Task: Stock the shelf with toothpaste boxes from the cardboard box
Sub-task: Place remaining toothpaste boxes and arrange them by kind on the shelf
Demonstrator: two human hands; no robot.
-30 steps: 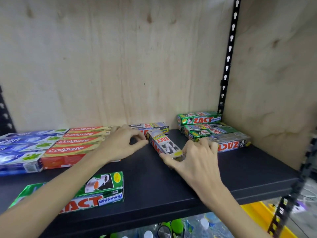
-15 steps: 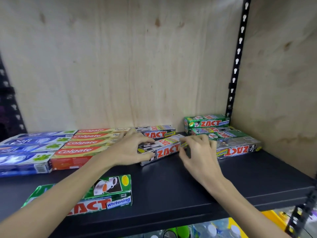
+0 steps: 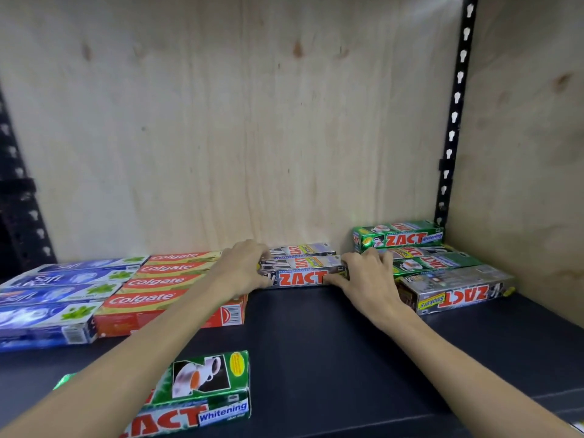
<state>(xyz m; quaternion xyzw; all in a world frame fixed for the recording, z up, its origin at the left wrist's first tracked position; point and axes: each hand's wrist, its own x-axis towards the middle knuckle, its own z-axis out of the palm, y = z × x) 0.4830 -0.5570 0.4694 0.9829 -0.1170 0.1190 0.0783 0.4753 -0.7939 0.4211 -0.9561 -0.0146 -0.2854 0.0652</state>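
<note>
Hands: left hand [image 3: 240,267] and right hand [image 3: 366,276] clamped on opposite ends of one silver box [image 3: 301,277], thumbs at its front face, fingers curled over the top.
Silver box: lying flat mid-shelf, long axis left to right, parallel to the back wall; red ZACT lettering upright, facing out.
Behind: second silver box [image 3: 303,250] just behind, same way round, against the plywood [image 3: 221,121].
Shelf: black board [image 3: 316,336], matte and smooth; slotted black upright [image 3: 455,105] in the right corner.
Right group: green boxes [image 3: 399,237] stacked at the corner; another silver one [image 3: 455,290] in front, print upside down.
Left group: red Colgate boxes [image 3: 164,281] in a row, blue Safi boxes [image 3: 53,289] beside them, all glossy card, long and rectangular.
Front: lone green whitening box [image 3: 202,390] near the shelf edge, under the left forearm.
Change: a second ago held box slanted, one end toward the camera; half a second ago nearly crosswise; now square to the wall and tucked against the rear box. Hands moved from its top to its ends.
</note>
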